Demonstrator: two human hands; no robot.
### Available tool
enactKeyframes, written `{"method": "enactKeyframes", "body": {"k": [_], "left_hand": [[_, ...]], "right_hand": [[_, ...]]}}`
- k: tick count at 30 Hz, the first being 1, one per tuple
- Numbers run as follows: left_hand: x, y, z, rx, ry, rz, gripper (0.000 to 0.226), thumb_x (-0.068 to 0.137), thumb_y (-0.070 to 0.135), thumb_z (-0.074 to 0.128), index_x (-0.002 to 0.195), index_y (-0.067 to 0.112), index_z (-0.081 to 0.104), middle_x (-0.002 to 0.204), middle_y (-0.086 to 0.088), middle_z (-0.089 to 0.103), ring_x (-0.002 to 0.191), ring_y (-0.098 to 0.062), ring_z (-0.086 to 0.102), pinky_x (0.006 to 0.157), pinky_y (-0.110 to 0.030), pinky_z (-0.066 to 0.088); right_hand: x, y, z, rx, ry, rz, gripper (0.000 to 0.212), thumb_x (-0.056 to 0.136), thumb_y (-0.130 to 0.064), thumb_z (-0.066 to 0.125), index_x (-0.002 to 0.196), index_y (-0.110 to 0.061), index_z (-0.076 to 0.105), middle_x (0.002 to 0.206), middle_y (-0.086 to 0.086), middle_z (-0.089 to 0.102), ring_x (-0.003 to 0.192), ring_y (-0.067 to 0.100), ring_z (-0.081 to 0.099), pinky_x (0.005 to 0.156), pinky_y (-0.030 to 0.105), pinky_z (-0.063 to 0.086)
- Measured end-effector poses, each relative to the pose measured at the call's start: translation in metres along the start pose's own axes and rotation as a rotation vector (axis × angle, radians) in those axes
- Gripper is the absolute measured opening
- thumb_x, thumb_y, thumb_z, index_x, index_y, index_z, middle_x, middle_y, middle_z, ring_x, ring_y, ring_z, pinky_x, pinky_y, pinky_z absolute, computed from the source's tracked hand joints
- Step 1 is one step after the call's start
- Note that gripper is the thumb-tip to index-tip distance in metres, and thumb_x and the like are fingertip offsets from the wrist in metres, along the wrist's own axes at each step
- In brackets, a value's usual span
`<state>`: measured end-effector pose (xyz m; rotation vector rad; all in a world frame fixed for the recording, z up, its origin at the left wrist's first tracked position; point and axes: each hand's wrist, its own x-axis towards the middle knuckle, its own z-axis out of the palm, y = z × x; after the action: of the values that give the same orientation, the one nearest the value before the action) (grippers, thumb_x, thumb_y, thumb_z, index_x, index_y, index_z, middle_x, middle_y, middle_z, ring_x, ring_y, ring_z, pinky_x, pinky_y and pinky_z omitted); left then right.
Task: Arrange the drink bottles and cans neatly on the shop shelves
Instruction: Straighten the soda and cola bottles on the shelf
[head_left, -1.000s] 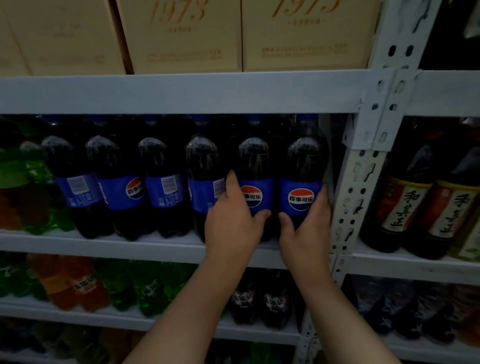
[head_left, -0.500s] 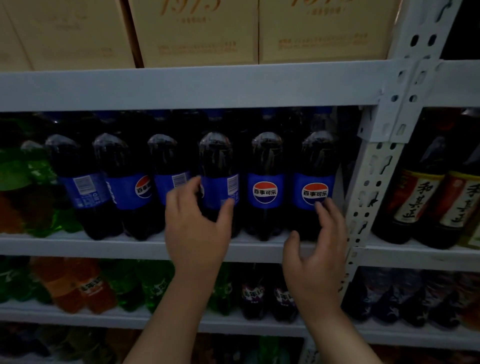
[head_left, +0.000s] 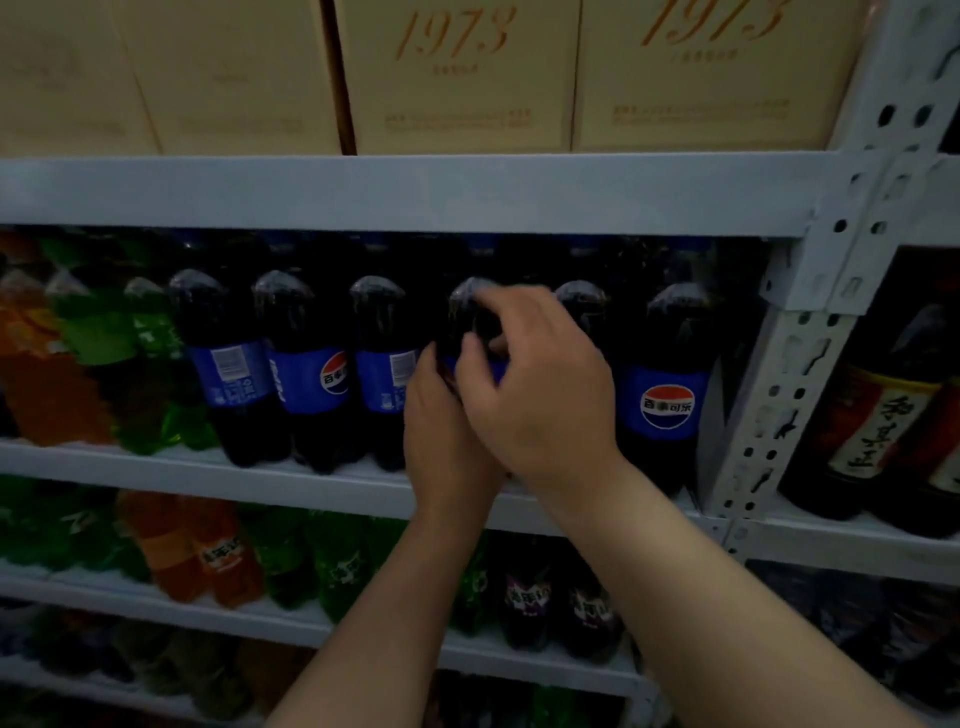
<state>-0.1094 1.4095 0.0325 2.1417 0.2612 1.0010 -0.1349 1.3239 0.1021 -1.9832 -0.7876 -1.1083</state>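
Observation:
A row of dark cola bottles with blue labels stands on the grey shelf (head_left: 208, 475). Both my hands are on the cola bottle (head_left: 467, 306) in the middle of the row. My left hand (head_left: 441, 436) grips its lower body from the left, thumb up along the label. My right hand (head_left: 545, 400) lies over the left one, fingers curled round the bottle's upper part. The label of this bottle is mostly hidden. To its right stand two more cola bottles, one partly covered (head_left: 584, 306) and one with its logo facing out (head_left: 667, 395). Three others (head_left: 306, 374) stand to the left.
Green bottles (head_left: 150, 358) and orange bottles (head_left: 41, 374) fill the shelf's left end. Beige cartons (head_left: 457, 78) sit on the shelf above. A perforated upright (head_left: 789, 374) divides off dark bottles with red-and-cream labels (head_left: 872, 415). Lower shelves hold orange, green and purple drinks.
My right hand has left the rightmost cola bottle and moved left onto the middle one. My left hand has shifted right to the same bottle. The view has drawn closer to the shelf.

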Motion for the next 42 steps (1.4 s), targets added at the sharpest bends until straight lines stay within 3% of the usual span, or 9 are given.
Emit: {"method": "enactKeyframes", "body": {"k": [2, 5, 10, 19, 24, 27, 31, 38, 42], "left_hand": [[-0.002, 0.006, 0.001, 0.067, 0.079, -0.025, 0.065, 0.085, 0.054, 0.040, 0.138, 0.017, 0.039, 0.130, 0.001, 0.051, 0.117, -0.015, 0.049, 0.092, -0.019, 0.040], [-0.011, 0.008, 0.001, -0.077, 0.109, -0.093, 0.076, 0.078, 0.059, 0.049, 0.142, 0.019, 0.035, 0.132, -0.001, 0.050, 0.121, -0.020, 0.048, 0.095, -0.036, 0.047], [-0.030, -0.022, -0.004, 0.012, -0.021, -0.019, 0.079, 0.084, 0.048, 0.061, 0.149, 0.021, 0.025, 0.144, 0.002, 0.043, 0.130, -0.014, 0.042, 0.100, -0.040, 0.046], [-0.024, -0.045, -0.014, 0.035, -0.062, 0.179, 0.084, 0.076, 0.059, 0.066, 0.143, 0.021, 0.033, 0.139, 0.002, 0.047, 0.126, -0.013, 0.045, 0.094, -0.028, 0.043], [-0.027, -0.069, -0.019, 0.107, -0.107, 0.369, 0.080, 0.076, 0.038, 0.077, 0.140, 0.008, 0.040, 0.140, -0.012, 0.051, 0.114, -0.021, 0.061, 0.079, -0.032, 0.054], [-0.024, -0.065, -0.013, 0.050, -0.120, 0.356, 0.085, 0.074, 0.032, 0.080, 0.141, 0.008, 0.034, 0.137, -0.014, 0.053, 0.110, -0.024, 0.063, 0.077, -0.033, 0.055], [-0.025, -0.065, -0.008, -0.021, -0.055, 0.370, 0.082, 0.068, 0.027, 0.086, 0.135, 0.009, 0.041, 0.134, -0.015, 0.056, 0.112, -0.025, 0.062, 0.080, -0.033, 0.054], [-0.031, -0.073, -0.009, -0.180, -0.012, 0.307, 0.052, 0.076, 0.018, 0.078, 0.124, 0.011, 0.059, 0.136, -0.005, 0.055, 0.115, -0.002, 0.049, 0.091, -0.020, 0.043], [-0.027, -0.079, -0.027, -0.224, 0.112, 0.309, 0.037, 0.079, 0.014, 0.070, 0.115, 0.008, 0.064, 0.118, -0.005, 0.065, 0.107, -0.010, 0.060, 0.088, -0.026, 0.051]], "right_hand": [[0.021, -0.001, 0.007, -0.143, -0.099, 0.054, 0.045, 0.091, -0.037, 0.055, 0.129, -0.015, 0.051, 0.126, 0.002, 0.051, 0.098, 0.022, 0.059, 0.071, 0.032, 0.047], [0.041, 0.003, 0.016, -0.247, -0.134, 0.094, 0.049, 0.087, -0.052, 0.056, 0.118, -0.014, 0.050, 0.115, 0.007, 0.049, 0.093, 0.031, 0.058, 0.061, 0.034, 0.038], [0.051, 0.008, 0.028, -0.406, -0.158, 0.101, 0.063, 0.077, -0.065, 0.060, 0.110, -0.012, 0.051, 0.106, 0.009, 0.056, 0.090, 0.030, 0.061, 0.059, 0.032, 0.031], [0.063, 0.014, 0.029, -0.134, -0.279, 0.360, 0.039, 0.076, -0.038, 0.074, 0.091, -0.017, 0.046, 0.082, -0.005, 0.049, 0.066, 0.004, 0.044, 0.050, 0.020, 0.035], [0.063, 0.013, 0.020, 0.098, -0.338, 0.552, 0.041, 0.082, -0.021, 0.071, 0.117, -0.020, 0.051, 0.095, 0.001, 0.064, 0.051, 0.011, 0.062, 0.038, 0.021, 0.042], [0.063, 0.008, 0.018, 0.079, -0.335, 0.563, 0.046, 0.079, -0.031, 0.072, 0.119, -0.023, 0.052, 0.099, -0.003, 0.065, 0.048, 0.011, 0.064, 0.038, 0.025, 0.045], [0.062, 0.001, 0.027, -0.143, -0.263, 0.525, 0.070, 0.057, -0.062, 0.078, 0.112, -0.024, 0.057, 0.100, -0.010, 0.064, 0.076, 0.008, 0.063, 0.062, 0.027, 0.054], [0.064, 0.009, 0.024, -0.022, -0.305, 0.487, 0.042, 0.063, -0.047, 0.082, 0.093, -0.039, 0.054, 0.083, -0.022, 0.062, 0.064, -0.005, 0.061, 0.051, 0.014, 0.046], [0.061, 0.011, 0.023, -0.060, -0.327, 0.456, 0.049, 0.065, -0.052, 0.079, 0.102, -0.035, 0.051, 0.087, -0.020, 0.059, 0.065, -0.002, 0.058, 0.054, 0.017, 0.044]]}}
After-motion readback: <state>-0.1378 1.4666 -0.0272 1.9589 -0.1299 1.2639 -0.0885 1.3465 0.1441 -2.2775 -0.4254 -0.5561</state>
